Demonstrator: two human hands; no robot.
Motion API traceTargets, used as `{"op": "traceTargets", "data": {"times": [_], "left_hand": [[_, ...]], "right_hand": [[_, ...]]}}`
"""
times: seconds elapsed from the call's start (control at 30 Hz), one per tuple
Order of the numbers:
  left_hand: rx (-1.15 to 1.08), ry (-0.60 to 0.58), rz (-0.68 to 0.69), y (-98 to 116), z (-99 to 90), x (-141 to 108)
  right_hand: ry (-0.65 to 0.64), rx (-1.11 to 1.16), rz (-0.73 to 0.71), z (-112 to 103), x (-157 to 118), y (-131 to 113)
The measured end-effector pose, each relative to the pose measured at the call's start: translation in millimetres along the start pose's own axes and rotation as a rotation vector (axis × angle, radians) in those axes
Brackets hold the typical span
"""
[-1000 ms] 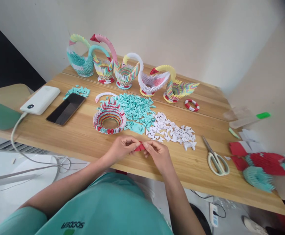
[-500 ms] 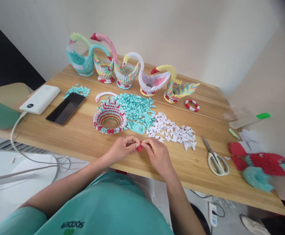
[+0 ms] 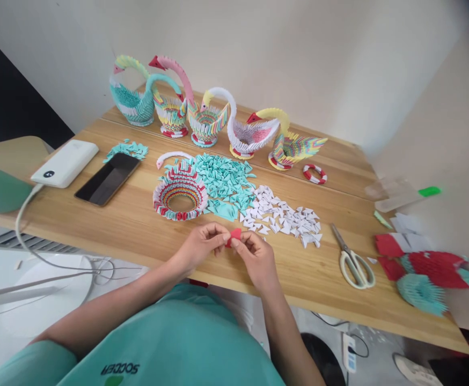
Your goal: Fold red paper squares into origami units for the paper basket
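Observation:
A small piece of red paper (image 3: 235, 234) is pinched between my two hands above the front part of the wooden table. My left hand (image 3: 204, 244) grips its left side, and my right hand (image 3: 256, 254) grips its right side. Just beyond my left hand stands a round basket of folded paper (image 3: 180, 192) in red, white and teal. Behind my hands lie a pile of teal folded pieces (image 3: 224, 174) and a pile of white folded pieces (image 3: 283, 212). A curved white neck piece (image 3: 174, 155) rests behind the basket.
Several paper swans (image 3: 253, 136) line the back, beside a red-white ring (image 3: 315, 173). Scissors (image 3: 355, 262), red paper (image 3: 389, 244) and a red-teal bundle (image 3: 439, 268) lie right. A phone (image 3: 108, 178) and white power bank (image 3: 64, 163) lie left.
More of the red paper now shows above my fingertips. My right hand has turned slightly and shifted a little to the left, while my left hand has barely moved.

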State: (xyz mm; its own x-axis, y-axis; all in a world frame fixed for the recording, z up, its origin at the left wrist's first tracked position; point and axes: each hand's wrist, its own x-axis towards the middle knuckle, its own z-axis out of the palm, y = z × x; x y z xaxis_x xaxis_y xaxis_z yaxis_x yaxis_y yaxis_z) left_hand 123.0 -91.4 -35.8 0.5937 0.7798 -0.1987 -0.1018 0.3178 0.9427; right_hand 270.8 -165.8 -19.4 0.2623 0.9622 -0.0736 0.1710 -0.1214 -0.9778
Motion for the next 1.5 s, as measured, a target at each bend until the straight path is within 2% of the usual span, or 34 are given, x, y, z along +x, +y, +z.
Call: {"op": "traceTargets", "data": {"times": [0.17,0.37,0.47,0.53,0.63,0.7,0.77,0.83,0.93,1.07,1.27,1.37,1.5], "left_hand": [[0.136,0.030,0.054,0.2,2.7,-4.7],[0.102,0.089,0.066,-2.1,3.6,-8.0],[0.122,0.078,0.094,-2.7,3.3,-7.8],[0.127,0.059,0.091,-2.2,1.6,-7.2],[0.094,-0.016,0.025,0.9,-2.4,-5.6],[0.047,-0.092,-0.056,4.6,-4.4,-4.4],[-0.017,-0.146,-0.130,8.4,-5.1,-3.6],[-0.083,-0.157,-0.165,11.2,-5.1,-3.2],[-0.128,-0.133,-0.158,12.0,-4.7,-3.2],[-0.064,-0.113,-0.126,8.2,-4.5,-2.8],[0.057,-0.116,-0.052,1.4,-4.1,-1.8],[0.030,-0.119,-0.059,3.6,-3.7,-1.3],[-0.063,-0.103,-0.105,9.4,-2.9,-1.4]], "right_hand": [[-0.006,-0.012,0.005,-2.6,1.3,2.3],[-0.065,0.065,-0.023,0.4,1.7,-1.6],[-0.025,0.039,-0.046,2.4,0.9,-2.0],[0.057,-0.072,-0.121,1.6,0.4,-1.0],[0.144,-0.306,-0.341,-2.5,0.4,1.5],[0.135,-0.403,-0.482,-5.3,0.9,2.3],[0.100,-0.436,-0.540,-6.8,0.7,1.6],[0.072,-0.430,-0.503,-7.2,-0.6,-0.4],[0.053,-0.315,-0.326,-7.4,-4.0,-3.0],[0.043,-0.108,-0.116,-7.3,-5.6,-1.8],[0.075,-0.092,-0.107,-2.6,-3.4,0.4],[0.049,-0.056,-0.095,-3.1,-3.2,-0.9],[0.040,0.115,0.003,-5.6,-2.3,2.3]]}}
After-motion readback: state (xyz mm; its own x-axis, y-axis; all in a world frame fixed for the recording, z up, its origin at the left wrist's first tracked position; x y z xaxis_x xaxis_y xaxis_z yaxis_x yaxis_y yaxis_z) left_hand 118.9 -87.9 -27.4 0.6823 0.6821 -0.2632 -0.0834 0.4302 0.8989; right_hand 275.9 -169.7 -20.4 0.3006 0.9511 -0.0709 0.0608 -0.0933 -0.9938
